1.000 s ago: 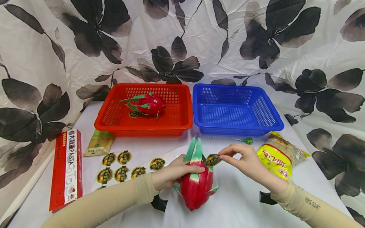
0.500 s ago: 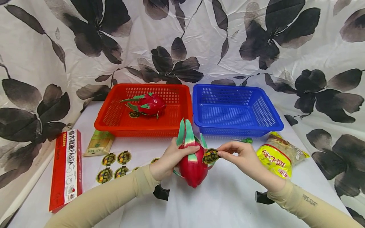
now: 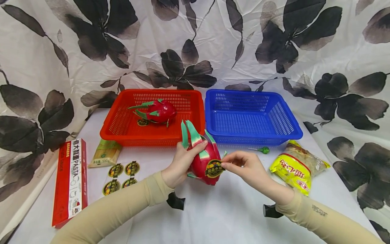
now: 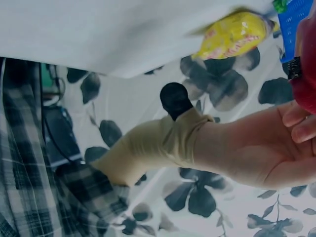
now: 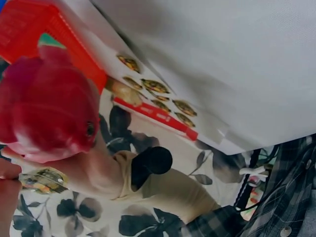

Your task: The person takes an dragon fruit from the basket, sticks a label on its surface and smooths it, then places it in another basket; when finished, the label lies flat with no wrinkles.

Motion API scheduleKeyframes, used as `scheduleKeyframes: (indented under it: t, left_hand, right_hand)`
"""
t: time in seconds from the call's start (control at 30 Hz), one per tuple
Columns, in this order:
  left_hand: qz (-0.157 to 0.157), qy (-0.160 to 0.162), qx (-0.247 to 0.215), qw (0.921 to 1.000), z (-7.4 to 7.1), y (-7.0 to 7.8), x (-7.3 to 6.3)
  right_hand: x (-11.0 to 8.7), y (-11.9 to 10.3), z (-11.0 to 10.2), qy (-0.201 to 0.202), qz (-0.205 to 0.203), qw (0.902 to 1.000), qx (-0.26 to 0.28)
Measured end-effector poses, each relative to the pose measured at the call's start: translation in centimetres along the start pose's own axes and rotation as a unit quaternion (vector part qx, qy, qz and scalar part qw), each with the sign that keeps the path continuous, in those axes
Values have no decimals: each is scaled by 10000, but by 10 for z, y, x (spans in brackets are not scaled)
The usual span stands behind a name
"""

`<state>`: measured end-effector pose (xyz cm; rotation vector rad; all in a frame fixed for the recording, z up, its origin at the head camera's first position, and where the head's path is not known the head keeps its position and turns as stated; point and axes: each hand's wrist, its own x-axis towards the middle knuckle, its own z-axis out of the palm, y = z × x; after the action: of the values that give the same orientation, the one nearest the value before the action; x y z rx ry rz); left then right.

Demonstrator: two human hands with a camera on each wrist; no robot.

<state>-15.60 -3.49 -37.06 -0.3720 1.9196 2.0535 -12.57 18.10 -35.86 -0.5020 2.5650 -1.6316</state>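
A red dragon fruit point(image 3: 210, 152) with green-tipped scales is held tilted above the table in my left hand point(image 3: 179, 166), thumb across its upper side. Between thumb and forefinger, my right hand point(image 3: 246, 167) pinches the edge of a round black-and-gold sticker point(image 3: 214, 168). From the head camera the sticker overlaps the fruit's lower right side. In the right wrist view, the sticker point(image 5: 44, 180) appears apart from the dragon fruit point(image 5: 47, 103). The left wrist view catches only the fruit's edge point(image 4: 307, 64) beside my left palm point(image 4: 276, 148).
A red basket point(image 3: 152, 138) contains another dragon fruit point(image 3: 161, 111). Next to it stands a blue basket point(image 3: 254, 139). At left are a pasta box point(image 3: 70, 183), a flat packet point(image 3: 105, 154) and a sheet of stickers point(image 3: 115, 171). A yellow bag point(image 3: 294, 171) and green lollipop point(image 3: 264, 149) lie right.
My left hand has raised the dragon fruit away from me and tilted it. My right hand has moved left, bringing the pinched sticker in front of the fruit's side.
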Motion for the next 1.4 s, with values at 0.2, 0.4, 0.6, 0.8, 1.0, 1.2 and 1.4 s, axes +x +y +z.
scheduleKeyframes:
  t: [0.2, 0.4, 0.6, 0.8, 1.0, 1.2, 1.4]
  left_hand:
    - [-11, 82, -167, 9998, 2, 1, 1]
    - [-61, 48, -89, 9999, 4, 1, 0]
    - [-62, 81, -90, 9999, 6, 0, -1]
    - [-114, 69, -173, 9998, 6, 0, -2]
    - [-161, 55, -221, 9996, 2, 0, -2]
    - [-132, -57, -204, 9997, -1, 1, -2]
    - [-41, -317, -277, 9991, -2, 1, -1]
  right_hand:
    - [3, 2, 6, 46, 54, 9998, -172]
    - [3, 4, 10, 192, -67, 9989, -424]
    - [3, 6, 14, 415, -591, 9936, -873]
    - [4, 8, 18, 677, -1164, 9825, -1285]
    - [5, 6, 16, 848, -693, 9879, -1100]
    - [7, 7, 12, 291, 329, 9985, -331]
    - [10, 12, 18, -726, 1213, 9872, 745]
